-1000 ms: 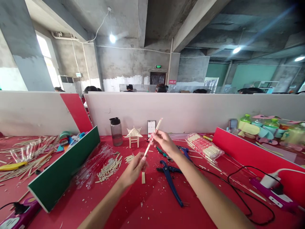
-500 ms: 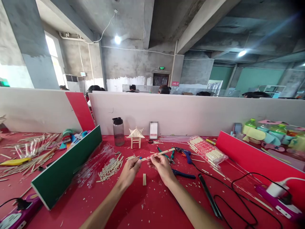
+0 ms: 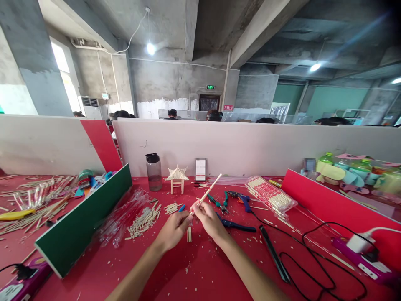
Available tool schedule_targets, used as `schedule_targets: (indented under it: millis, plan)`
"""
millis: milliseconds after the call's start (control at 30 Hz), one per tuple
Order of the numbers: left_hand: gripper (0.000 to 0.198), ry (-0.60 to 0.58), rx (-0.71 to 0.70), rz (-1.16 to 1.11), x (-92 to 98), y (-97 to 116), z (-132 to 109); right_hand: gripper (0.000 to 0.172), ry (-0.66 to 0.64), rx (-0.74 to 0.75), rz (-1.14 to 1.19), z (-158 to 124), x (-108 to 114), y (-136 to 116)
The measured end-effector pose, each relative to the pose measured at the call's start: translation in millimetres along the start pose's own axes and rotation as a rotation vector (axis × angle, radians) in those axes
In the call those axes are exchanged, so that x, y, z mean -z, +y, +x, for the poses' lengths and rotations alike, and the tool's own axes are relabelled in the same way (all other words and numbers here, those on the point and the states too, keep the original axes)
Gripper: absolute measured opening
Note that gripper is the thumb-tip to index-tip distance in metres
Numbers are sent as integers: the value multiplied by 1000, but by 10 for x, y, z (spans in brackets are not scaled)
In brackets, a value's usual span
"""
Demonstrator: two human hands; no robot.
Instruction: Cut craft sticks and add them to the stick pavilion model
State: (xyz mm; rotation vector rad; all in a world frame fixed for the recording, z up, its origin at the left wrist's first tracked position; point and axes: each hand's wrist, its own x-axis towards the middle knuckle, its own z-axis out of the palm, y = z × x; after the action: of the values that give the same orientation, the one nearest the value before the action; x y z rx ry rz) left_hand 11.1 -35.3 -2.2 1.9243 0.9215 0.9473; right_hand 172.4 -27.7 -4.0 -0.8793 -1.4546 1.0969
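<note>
My left hand (image 3: 174, 231) pinches the lower end of a pale wooden chopstick (image 3: 210, 188) whose printed red-and-white wrapper shows near the fingers. My right hand (image 3: 208, 218) is closed round the same chopstick a little higher, its bare tip slanting up to the right. Below the hands, a few short stick pieces (image 3: 189, 235) stand close together on the red table. A blue pen-like thing (image 3: 182, 207) shows just behind my left fingers, partly hidden. Farther back stands a small pavilion model (image 3: 177, 179) built of sticks.
Cut stick pieces (image 3: 144, 222) lie left, beside clear wrappers (image 3: 117, 223) and a green divider (image 3: 87, 221). Right are green-handled pliers (image 3: 223, 205), a glue gun (image 3: 242, 200), a blue-handled cutter (image 3: 238, 226), packed chopsticks (image 3: 271, 195) and a black cable (image 3: 308, 261). A bottle (image 3: 153, 173) stands behind.
The chopstick has swung from nearly level to steeply slanted, its far tip rising. My hands have come closer together, and more bare wood shows at the upper end.
</note>
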Motion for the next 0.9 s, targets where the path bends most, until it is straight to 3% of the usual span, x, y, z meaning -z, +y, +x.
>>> schedule_targets:
  millis: [100,200,433,600,900]
  plan:
    - [42,-16,-13,58,49,59,-20,42,18,33,-46,-24,35,-101]
    - [39,57,-6,3,91,86,-29,43,8,70,-196,-53,71,-166]
    - [40,365,15,-341,194,22,36,42,-341,56,-541,-123,86,-187]
    - [35,463,22,-562,259,-32,64,41,-406,67,-601,-123,127,-221]
    - [31,573,3,-558,294,-132,104,42,-462,36,-592,-102,261,-240]
